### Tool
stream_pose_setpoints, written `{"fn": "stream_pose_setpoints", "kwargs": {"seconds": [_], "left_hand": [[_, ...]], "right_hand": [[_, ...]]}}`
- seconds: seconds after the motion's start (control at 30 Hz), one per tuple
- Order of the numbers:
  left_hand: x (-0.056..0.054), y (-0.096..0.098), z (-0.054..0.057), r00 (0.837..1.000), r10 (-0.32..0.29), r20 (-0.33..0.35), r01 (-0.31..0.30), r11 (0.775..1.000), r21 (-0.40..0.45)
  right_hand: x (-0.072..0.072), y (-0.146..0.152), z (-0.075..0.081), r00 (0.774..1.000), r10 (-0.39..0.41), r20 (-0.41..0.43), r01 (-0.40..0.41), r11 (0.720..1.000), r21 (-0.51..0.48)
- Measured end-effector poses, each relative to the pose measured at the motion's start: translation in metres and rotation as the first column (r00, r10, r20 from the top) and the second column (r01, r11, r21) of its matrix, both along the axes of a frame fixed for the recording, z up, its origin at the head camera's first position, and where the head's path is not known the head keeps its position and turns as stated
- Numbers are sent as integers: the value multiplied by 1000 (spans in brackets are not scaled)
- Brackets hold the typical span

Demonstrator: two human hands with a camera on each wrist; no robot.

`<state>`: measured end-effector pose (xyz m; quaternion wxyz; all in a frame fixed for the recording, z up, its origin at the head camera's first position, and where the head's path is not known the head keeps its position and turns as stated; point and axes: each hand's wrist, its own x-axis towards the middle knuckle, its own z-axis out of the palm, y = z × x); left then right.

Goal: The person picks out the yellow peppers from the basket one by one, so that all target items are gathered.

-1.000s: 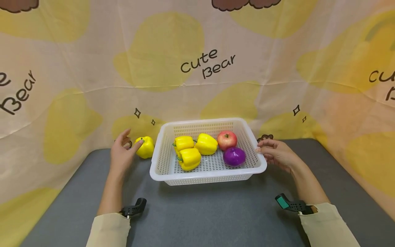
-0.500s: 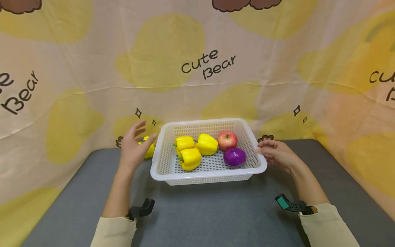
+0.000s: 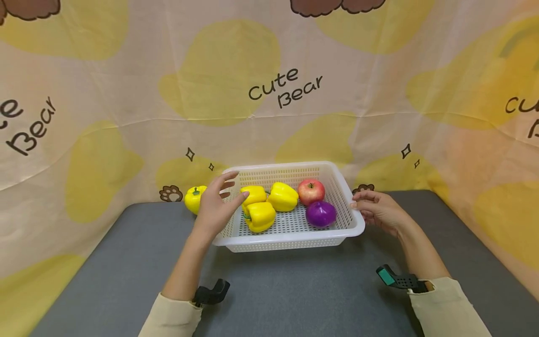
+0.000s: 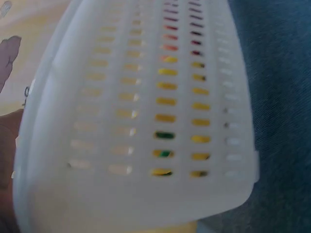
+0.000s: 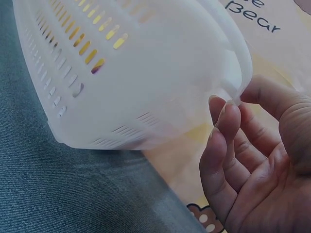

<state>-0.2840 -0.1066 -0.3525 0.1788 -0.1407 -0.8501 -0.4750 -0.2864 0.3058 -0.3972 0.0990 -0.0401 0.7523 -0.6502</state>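
A white plastic basket (image 3: pixel 290 239) holds a front yellow bell pepper (image 3: pixel 259 216), a right yellow bell pepper (image 3: pixel 283 196), a back-left yellow bell pepper (image 3: pixel 254 192), a red apple (image 3: pixel 311 191) and a round, shiny purple vegetable (image 3: pixel 321 214). My left hand (image 3: pixel 214 206) is over the basket's left end, fingers spread and nothing in them, hiding part of the rim. At the opposite end, my right hand (image 3: pixel 381 211) pinches the rim between thumb and fingers, plain in the right wrist view. The basket's perforated wall (image 4: pixel 141 199) fills the left wrist view.
Another yellow bell pepper (image 3: pixel 193 200) lies outside the basket, to its left and partly behind my left hand. Everything stands on a dark grey table (image 3: pixel 294 295). A printed cloth (image 3: pixel 219 70) hangs behind it.
My left hand has moved right, from beside the outside bell pepper to over the basket's left end. My right hand keeps its hold on the rim, and the basket's contents stay put.
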Motion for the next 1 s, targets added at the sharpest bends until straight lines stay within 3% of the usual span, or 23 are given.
{"fn": "stream_pose_setpoints", "kwargs": {"seconds": [0.13, 0.3, 0.53, 0.77, 1.0], "left_hand": [[-1, 12, -7, 999, -34, 29, 37, 996, -80], [1, 20, -12, 999, -36, 32, 42, 978, -204], [2, 25, -15, 997, -37, 69, 64, 887, -457], [-2, 26, -16, 987, -58, 151, 127, 858, -498], [-9, 28, -18, 955, -96, 281, 228, 842, -489]], "right_hand": [[0, 1, 0, 1000, 5, -4, -5, 1000, 4], [1, 2, 1, 1000, -4, -1, 4, 1000, 6], [0, 1, -1, 1000, 4, 6, -4, 1000, -8], [0, -1, -2, 1000, 0, 12, 0, 1000, -20], [-1, -1, 0, 1000, -5, 14, 6, 1000, -28]]}}
